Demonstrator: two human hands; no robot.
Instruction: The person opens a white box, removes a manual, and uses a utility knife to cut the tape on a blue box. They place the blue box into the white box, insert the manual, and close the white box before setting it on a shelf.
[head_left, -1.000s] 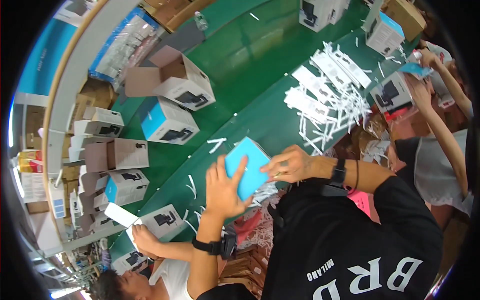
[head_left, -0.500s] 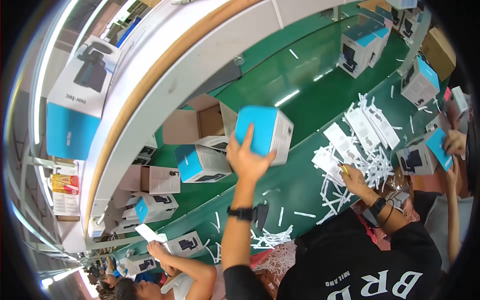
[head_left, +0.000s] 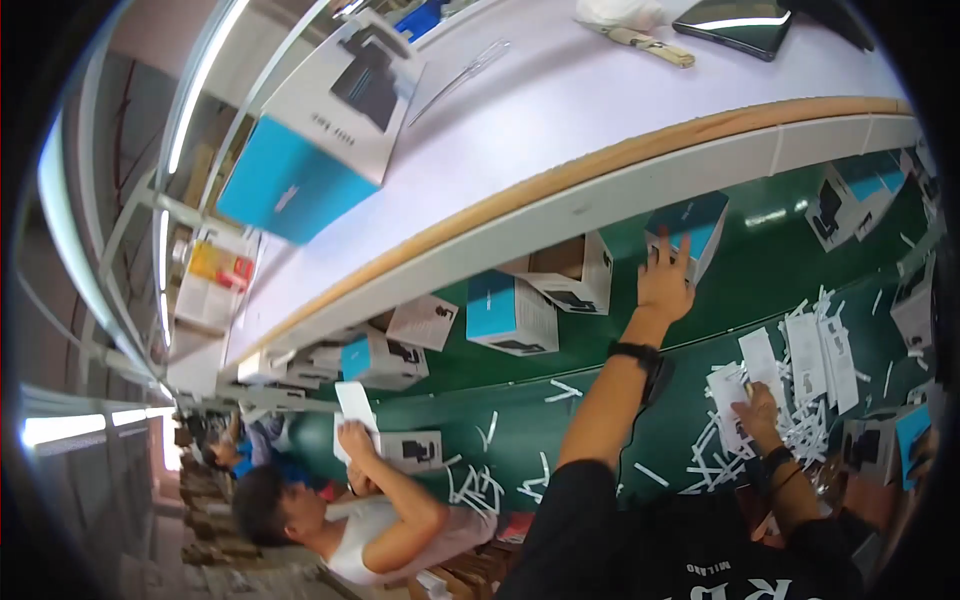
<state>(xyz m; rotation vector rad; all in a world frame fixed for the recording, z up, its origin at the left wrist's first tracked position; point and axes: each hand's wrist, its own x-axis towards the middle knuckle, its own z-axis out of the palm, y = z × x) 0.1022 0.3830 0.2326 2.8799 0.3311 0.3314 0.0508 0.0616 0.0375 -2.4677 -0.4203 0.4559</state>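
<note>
Across the top, a white shelf (head_left: 560, 110) with a wooden front edge. Bears a large white-and-blue box (head_left: 300, 175), with a thin wire (head_left: 460, 82) lying near it. Also carries, toward the right, a dark phone (head_left: 735, 25), flat, near a pale stick-like piece (head_left: 648, 45). Farther left, a yellow-and-red packet (head_left: 222, 265) and lit tubes (head_left: 205, 90). Below, a co-worker (head_left: 400, 535) in a white top.

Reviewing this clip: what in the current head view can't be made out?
All in the head view:
Part of the blue-topped white cardboard box: covered by the left hand.
Small yellow object at the right hand: too small to identify.
Contents of the open white cardboard box: hidden by its walls.
Glossy black rectangular device: far end cut off by the upper edge.
</note>
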